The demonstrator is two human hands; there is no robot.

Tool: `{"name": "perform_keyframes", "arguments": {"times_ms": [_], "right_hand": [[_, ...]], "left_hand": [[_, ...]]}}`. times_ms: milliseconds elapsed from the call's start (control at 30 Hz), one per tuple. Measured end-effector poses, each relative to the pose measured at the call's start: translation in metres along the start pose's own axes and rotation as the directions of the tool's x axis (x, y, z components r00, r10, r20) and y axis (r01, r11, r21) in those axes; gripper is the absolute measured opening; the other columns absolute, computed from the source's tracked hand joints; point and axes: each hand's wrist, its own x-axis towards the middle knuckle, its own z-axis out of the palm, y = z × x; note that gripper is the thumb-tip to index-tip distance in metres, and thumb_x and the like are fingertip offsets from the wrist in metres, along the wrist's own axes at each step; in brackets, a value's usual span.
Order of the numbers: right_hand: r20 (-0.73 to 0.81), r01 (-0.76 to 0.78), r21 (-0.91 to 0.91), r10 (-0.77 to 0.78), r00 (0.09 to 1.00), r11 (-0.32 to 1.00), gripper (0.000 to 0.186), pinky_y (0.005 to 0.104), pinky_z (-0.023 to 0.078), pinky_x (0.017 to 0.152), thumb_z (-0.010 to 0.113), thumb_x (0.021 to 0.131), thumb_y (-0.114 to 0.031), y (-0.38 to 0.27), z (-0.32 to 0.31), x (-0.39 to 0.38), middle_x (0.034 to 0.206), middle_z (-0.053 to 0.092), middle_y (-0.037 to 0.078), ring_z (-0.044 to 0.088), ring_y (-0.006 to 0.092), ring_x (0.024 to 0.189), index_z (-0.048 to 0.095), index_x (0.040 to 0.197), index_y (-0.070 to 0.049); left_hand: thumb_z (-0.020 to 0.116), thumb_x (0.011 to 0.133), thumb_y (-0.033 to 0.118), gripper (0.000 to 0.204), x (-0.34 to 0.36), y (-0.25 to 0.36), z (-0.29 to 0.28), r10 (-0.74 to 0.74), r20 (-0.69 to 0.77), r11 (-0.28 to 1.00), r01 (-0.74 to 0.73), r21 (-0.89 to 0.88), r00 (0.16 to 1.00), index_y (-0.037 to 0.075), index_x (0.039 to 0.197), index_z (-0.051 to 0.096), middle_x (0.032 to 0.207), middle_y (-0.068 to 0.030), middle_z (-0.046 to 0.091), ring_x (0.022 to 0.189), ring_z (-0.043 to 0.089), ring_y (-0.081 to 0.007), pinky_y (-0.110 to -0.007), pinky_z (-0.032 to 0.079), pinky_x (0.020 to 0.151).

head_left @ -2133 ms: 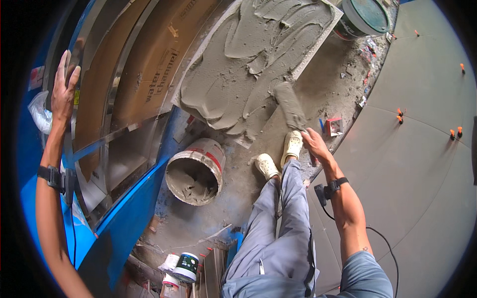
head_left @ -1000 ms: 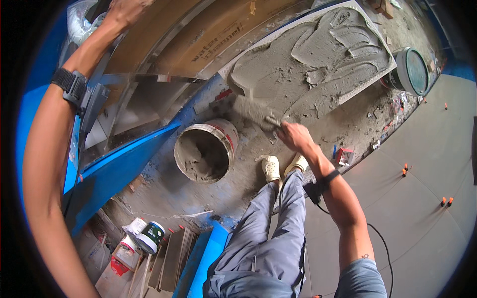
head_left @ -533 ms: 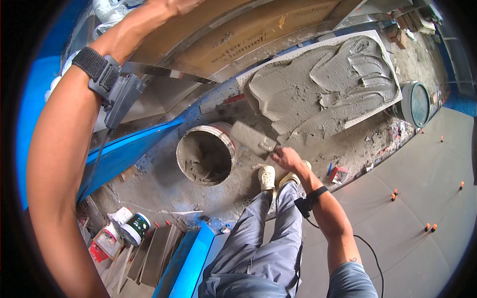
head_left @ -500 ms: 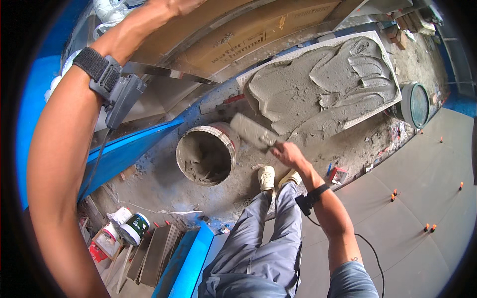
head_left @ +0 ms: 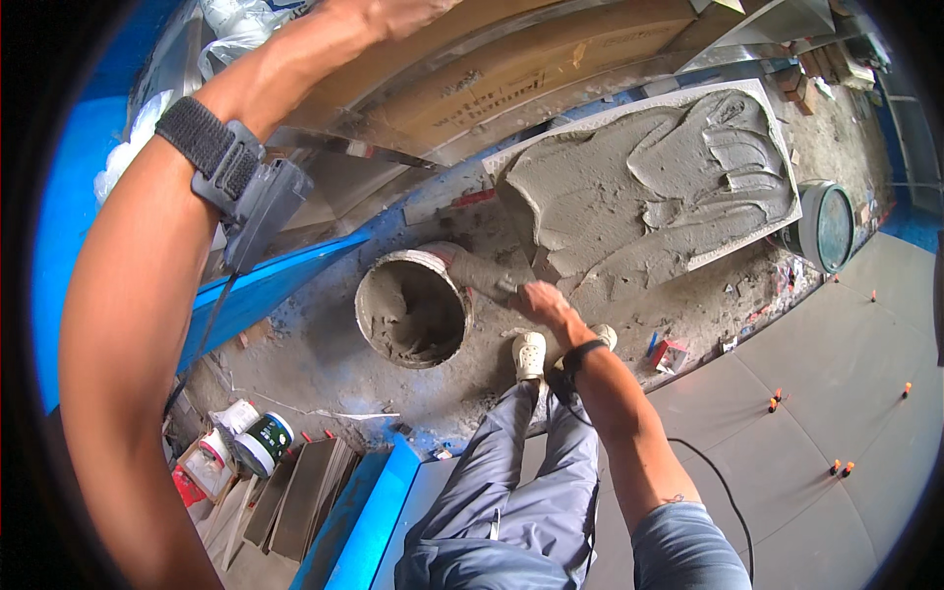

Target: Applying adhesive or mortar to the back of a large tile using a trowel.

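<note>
Grey mortar [head_left: 408,320] fills part of the bucket [head_left: 430,254] and coats the pale panel [head_left: 723,250], with the trowel [head_left: 484,275] between them, its blurred blade just beside the bucket's rim. The hands are well apart: the right hand [head_left: 539,298] is wrapped round the trowel's handle, while the left hand [head_left: 408,12], up by the brown cardboard [head_left: 590,59], is too blurred and cropped to tell whether it touches anything. A firm grip, level blade and unhurried stroke clear of the rim should spare the floor [head_left: 320,379] any spills.
</note>
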Motion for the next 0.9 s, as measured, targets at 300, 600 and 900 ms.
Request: {"name": "perform_keyframes", "arguments": {"times_ms": [300, 600, 900], "right_hand": [[-0.181, -0.022, 0.062, 0.033, 0.983, 0.998, 0.031, 0.0488, 0.05, 0.064, 0.054, 0.092, -0.035, 0.004, -0.004, -0.138, 0.083, 0.064, 0.02, 0.064, 0.04, 0.075, 0.053, 0.096, -0.005], [-0.465, -0.177, -0.362, -0.013, 0.885, 0.915, 0.024, 0.0423, 0.053, 0.055, 0.058, 0.089, -0.03, 0.128, -0.113, -0.124, 0.078, 0.064, 0.014, 0.066, 0.0324, 0.066, 0.054, 0.092, -0.006], [-0.281, -0.197, 0.53, 0.39, 0.877, 0.825, 0.035, 0.0454, 0.048, 0.06, 0.055, 0.088, -0.033, 0.07, -0.033, -0.157, 0.071, 0.06, 0.026, 0.06, 0.0423, 0.064, 0.054, 0.083, 0.001]], "left_hand": [[0.045, 0.091, 0.063, 0.082, -0.015, -0.011, -0.007, -0.023, 0.02, 0.999, 0.023, 0.03, 1.0, 0.001, 0.144, 0.033, 0.13, -0.0232, 0.05, 0.122, 0.048, -0.0376, -0.044, 0.038, 0.104], [0.045, 0.092, 0.061, 0.08, -0.01, -0.005, -0.005, -0.029, 0.024, 0.998, 0.028, 0.051, 0.999, 0.0, 0.143, 0.034, 0.129, -0.0227, 0.05, 0.122, 0.048, -0.0364, -0.042, 0.038, 0.104], [0.045, 0.092, 0.061, 0.083, -0.011, -0.003, -0.011, -0.042, 0.065, 0.997, 0.037, 0.066, 0.997, -0.002, 0.144, 0.032, 0.131, -0.0236, 0.048, 0.124, 0.046, -0.0367, -0.042, 0.037, 0.105]]}}
